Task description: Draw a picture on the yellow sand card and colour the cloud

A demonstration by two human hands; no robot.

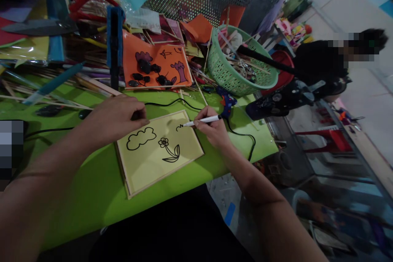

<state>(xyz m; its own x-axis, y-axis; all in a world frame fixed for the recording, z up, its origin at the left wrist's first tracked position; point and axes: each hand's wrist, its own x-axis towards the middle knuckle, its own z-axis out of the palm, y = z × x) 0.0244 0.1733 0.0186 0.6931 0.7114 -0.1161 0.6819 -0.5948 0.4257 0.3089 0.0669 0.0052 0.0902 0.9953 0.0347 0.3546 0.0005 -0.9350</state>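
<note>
A yellow sheet (pixel 147 176) with thin wooden strips along its edges lies on the green table. Black lines on it form a cloud, a flower with leaves and a short wavy stroke near the upper right. My right hand (pixel 211 129) grips a white marker (pixel 207 120), its tip touching the sheet by that stroke. At the sheet's upper left edge, my left hand (pixel 123 114) rests with fingers loosely bent, thumb apart from them, nothing visible in it. Beyond the sheet is an orange picture (pixel 153 54) with purple shapes and several dark glossy pieces on it.
A green basket (pixel 242 86) full of odds and ends stands at the back right, near a blue glue gun (pixel 226 100) with a black cord. Scissors (pixel 43 27), a teal pen (pixel 55 83), sticks and coloured paper crowd the back left. A person (pixel 322 57) is at the right.
</note>
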